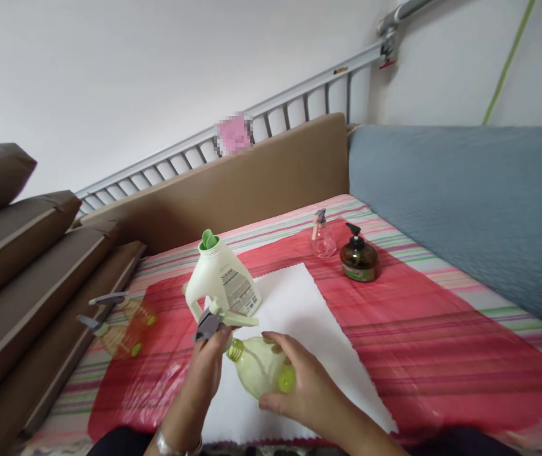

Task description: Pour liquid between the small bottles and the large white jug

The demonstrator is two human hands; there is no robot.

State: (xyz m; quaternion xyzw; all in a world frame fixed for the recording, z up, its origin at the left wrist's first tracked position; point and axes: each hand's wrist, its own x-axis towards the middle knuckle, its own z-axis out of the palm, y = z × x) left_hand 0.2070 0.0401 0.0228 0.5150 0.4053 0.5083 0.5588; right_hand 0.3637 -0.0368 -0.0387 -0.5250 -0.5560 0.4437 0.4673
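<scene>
My right hand (306,383) is wrapped round a pale yellow-green spray bottle (257,365), tilted with its open threaded neck pointing up and left. At that neck, my left hand (207,370) pinches the grey and pale green trigger sprayer head (213,318). Both hands hover over a white cloth (294,310) spread on a red sheet (413,335). A white jug with a green cap (222,278) stands just behind the sprayer head.
A small clear pink spray bottle (322,236) and a brown pump bottle (359,256) stand at the back. Two clear spray bottles (123,323) lie at the left. Brown cushions (18,253) are stacked on the left, and a blue-grey cover (470,202) lies to the right.
</scene>
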